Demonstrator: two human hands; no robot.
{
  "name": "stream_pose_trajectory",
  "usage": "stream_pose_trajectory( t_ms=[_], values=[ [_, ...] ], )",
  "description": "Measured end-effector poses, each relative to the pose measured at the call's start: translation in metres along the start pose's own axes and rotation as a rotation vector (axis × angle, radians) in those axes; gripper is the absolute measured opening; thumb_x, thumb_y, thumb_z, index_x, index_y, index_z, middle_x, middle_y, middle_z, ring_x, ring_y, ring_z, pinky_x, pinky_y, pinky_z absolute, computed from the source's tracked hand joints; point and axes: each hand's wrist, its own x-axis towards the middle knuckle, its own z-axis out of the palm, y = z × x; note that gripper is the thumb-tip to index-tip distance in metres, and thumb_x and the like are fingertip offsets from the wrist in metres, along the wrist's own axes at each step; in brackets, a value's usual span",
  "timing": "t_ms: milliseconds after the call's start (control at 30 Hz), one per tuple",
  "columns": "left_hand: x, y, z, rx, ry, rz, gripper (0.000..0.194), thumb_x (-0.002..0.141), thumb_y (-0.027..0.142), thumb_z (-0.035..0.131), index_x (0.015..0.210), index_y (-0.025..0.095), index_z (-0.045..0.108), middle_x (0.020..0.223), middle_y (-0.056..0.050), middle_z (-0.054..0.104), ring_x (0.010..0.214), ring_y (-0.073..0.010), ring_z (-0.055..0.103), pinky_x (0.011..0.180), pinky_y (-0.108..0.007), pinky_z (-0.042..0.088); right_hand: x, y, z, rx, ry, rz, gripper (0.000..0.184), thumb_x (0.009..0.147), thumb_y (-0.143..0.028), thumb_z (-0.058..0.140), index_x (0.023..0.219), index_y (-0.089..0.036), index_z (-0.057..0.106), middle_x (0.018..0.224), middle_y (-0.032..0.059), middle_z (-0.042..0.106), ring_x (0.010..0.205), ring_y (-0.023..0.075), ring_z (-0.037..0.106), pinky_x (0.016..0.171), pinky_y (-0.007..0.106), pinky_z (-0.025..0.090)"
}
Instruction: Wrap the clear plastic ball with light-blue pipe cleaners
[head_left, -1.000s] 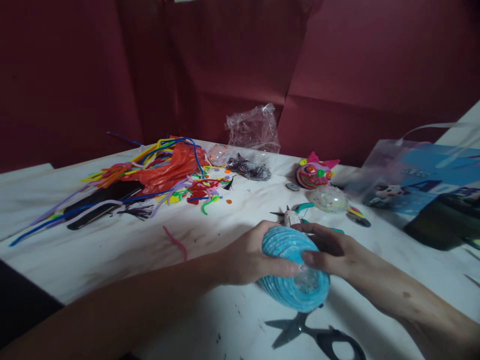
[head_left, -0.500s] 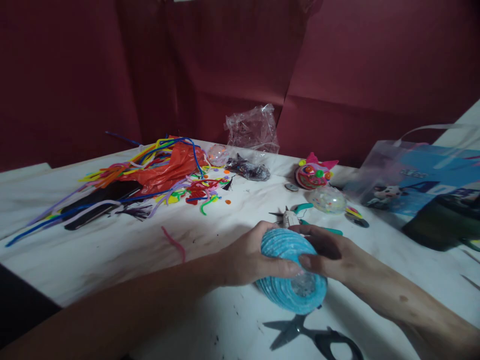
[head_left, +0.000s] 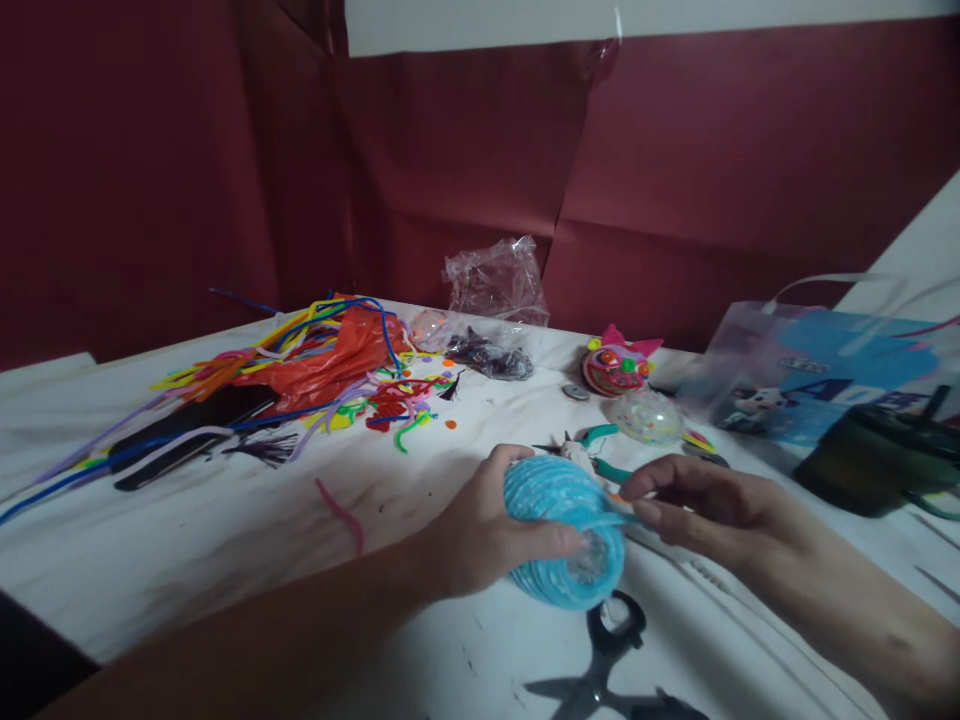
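Note:
A clear ball wound with light blue pipe cleaner [head_left: 551, 490] tilts toward me, its bare clear end facing down and right. My left hand [head_left: 480, 530] is closed around its left side, thumb across the front near the uncovered part. To the right of the ball, my right hand [head_left: 705, 515] pinches what looks like a loose end of the blue pipe cleaner, pulled out from the ball. Just behind lie pliers with green handles [head_left: 604, 435], partly hidden. Black scissors [head_left: 592, 680] rest open in front of the ball.
Colourful pipe cleaners [head_left: 300, 330], an orange-red plastic bag [head_left: 330, 360] and a black phone-like object [head_left: 195, 435] lie at left. Behind are a crumpled clear bag [head_left: 499, 285], a decorated pink ball [head_left: 615, 368] and another clear ball [head_left: 646, 415]. A dark cup [head_left: 862, 460] stands right.
My right hand has left the ball's surface and moved right, drawing out a blue strand. My left hand keeps hold of the ball. The camera view has tilted up slightly.

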Motion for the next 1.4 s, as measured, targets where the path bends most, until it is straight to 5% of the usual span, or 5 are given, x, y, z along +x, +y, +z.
stream_pose_trajectory(
  t_ms=[400, 600, 900, 1233, 1400],
  values=[
    [0.002, -0.005, -0.001, 0.058, 0.032, 0.041, 0.068, 0.060, 0.031, 0.074, 0.114, 0.017, 0.035, 0.098, -0.005, 0.054, 0.084, -0.0176, 0.053, 0.071, -0.030, 0.043, -0.001, 0.008, 0.013, -0.004, -0.132, 0.060, 0.051, 0.068, -0.067, 0.062, 0.057, -0.019, 0.051, 0.058, 0.0003, 0.045, 0.056, 0.0158, 0.038, 0.052, 0.028, 0.032],
    [0.003, -0.005, 0.000, 0.156, 0.090, 0.073, 0.067, 0.061, 0.033, 0.072, 0.116, 0.018, 0.036, 0.106, -0.007, 0.052, 0.092, -0.0207, 0.052, 0.075, -0.031, 0.043, -0.002, 0.003, 0.024, 0.000, -0.128, 0.154, 0.050, 0.065, -0.065, 0.060, 0.051, -0.021, 0.041, 0.043, -0.0056, 0.033, 0.039, 0.0083, 0.023, 0.037, 0.022, 0.020],
    [0.003, -0.007, -0.001, 0.249, 0.153, 0.122, 0.068, 0.062, 0.036, 0.070, 0.118, 0.017, 0.036, 0.108, -0.008, 0.052, 0.097, -0.0241, 0.051, 0.081, -0.035, 0.041, -0.002, 0.007, 0.034, 0.082, -0.203, 0.215, 0.048, 0.069, -0.063, 0.055, 0.052, -0.019, 0.045, 0.037, -0.0028, 0.044, 0.029, 0.0070, 0.032, 0.032, 0.019, 0.025],
    [0.004, -0.007, 0.000, 0.214, 0.173, 0.084, 0.068, 0.061, 0.035, 0.072, 0.116, 0.018, 0.037, 0.105, -0.007, 0.053, 0.093, -0.0227, 0.052, 0.077, -0.033, 0.041, -0.004, 0.009, 0.032, -0.078, -0.058, 0.131, 0.037, 0.069, -0.051, 0.055, 0.051, -0.022, 0.039, 0.042, -0.0052, 0.035, 0.035, 0.0080, 0.025, 0.032, 0.020, 0.021],
    [0.006, -0.009, 0.000, 0.190, 0.188, 0.066, 0.066, 0.060, 0.033, 0.070, 0.115, 0.018, 0.037, 0.102, -0.006, 0.053, 0.092, -0.0226, 0.052, 0.075, -0.032, 0.041, -0.002, 0.012, 0.034, -0.121, 0.058, 0.052, 0.028, 0.069, -0.044, 0.058, 0.056, -0.022, 0.047, 0.051, -0.0013, 0.047, 0.049, 0.0150, 0.041, 0.044, 0.025, 0.032]
  ],
)
